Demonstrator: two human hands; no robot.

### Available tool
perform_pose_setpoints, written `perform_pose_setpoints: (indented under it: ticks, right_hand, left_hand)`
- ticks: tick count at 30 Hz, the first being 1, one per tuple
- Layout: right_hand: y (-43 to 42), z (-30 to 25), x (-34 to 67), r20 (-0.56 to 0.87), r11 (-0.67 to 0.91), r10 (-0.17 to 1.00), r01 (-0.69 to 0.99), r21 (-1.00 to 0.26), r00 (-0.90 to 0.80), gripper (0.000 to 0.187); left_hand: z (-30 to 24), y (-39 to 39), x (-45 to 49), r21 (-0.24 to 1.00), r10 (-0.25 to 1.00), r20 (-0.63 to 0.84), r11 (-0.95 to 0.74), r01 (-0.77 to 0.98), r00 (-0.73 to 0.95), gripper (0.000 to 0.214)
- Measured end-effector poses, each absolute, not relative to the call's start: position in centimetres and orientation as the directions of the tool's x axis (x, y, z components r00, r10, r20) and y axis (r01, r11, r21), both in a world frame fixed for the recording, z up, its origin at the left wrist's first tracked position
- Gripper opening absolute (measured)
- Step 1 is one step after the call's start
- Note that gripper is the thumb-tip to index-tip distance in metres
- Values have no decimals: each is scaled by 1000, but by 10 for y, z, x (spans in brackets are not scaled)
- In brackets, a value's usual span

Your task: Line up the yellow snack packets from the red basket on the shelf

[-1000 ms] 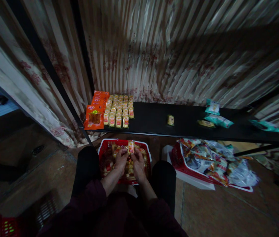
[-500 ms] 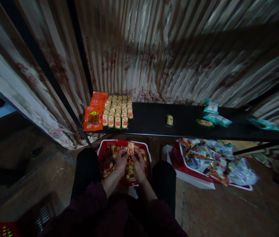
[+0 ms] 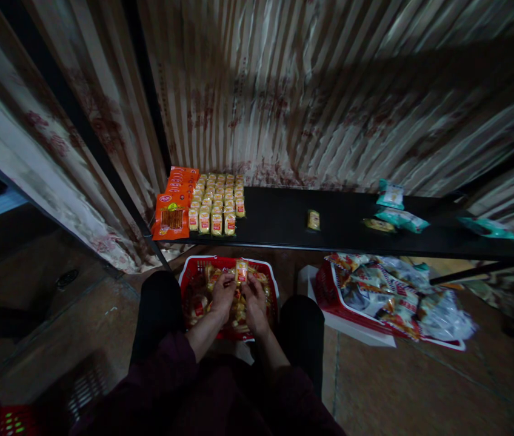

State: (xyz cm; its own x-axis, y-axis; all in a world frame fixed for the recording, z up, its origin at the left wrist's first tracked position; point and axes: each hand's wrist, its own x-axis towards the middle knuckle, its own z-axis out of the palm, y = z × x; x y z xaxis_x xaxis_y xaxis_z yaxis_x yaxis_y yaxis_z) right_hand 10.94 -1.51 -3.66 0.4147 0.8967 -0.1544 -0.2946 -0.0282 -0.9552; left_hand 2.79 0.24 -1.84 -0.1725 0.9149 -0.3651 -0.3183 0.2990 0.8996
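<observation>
Between my fingers is a small wrapped snack cake (image 3: 241,270), its yellow, white and red face turned up toward me. My left hand (image 3: 223,298) pinches it from the left, and my right hand (image 3: 255,301) grips its right side. Both hands are above a red basket (image 3: 274,284) with a white rim, which stands between my knees and holds many similar wrapped cakes. Ahead, at the left part of the black shelf (image 3: 279,212), matching wrapped cakes (image 3: 217,223) stand in close rows beside overlapping orange snack packets (image 3: 173,212).
A single wrapped cake (image 3: 313,220) lies mid-shelf. Farther right are teal packets (image 3: 402,220) and a yellowish packet (image 3: 379,225). A second red basket (image 3: 326,289), piled with bagged snacks, stands at right on the floor. A pleated curtain (image 3: 257,79) hangs behind the shelf.
Hardly anything differs: both hands keep the wrapped cake above the basket in nearly the same place. The view has shifted very slightly.
</observation>
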Motion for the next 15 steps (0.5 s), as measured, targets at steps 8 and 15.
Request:
perform_pose_setpoints:
  ticks: [8, 15]
  right_hand:
    - [-16, -41, 112, -200, -70, 878, -298, -952, 435, 40]
    - [-15, -51, 114, -207, -77, 881, -302, -950, 427, 45]
  left_hand:
    - [-20, 5, 28, 894, 904, -390, 325, -309, -177, 11]
    - [-12, 4, 30, 904, 909, -377, 319, -284, -178, 12]
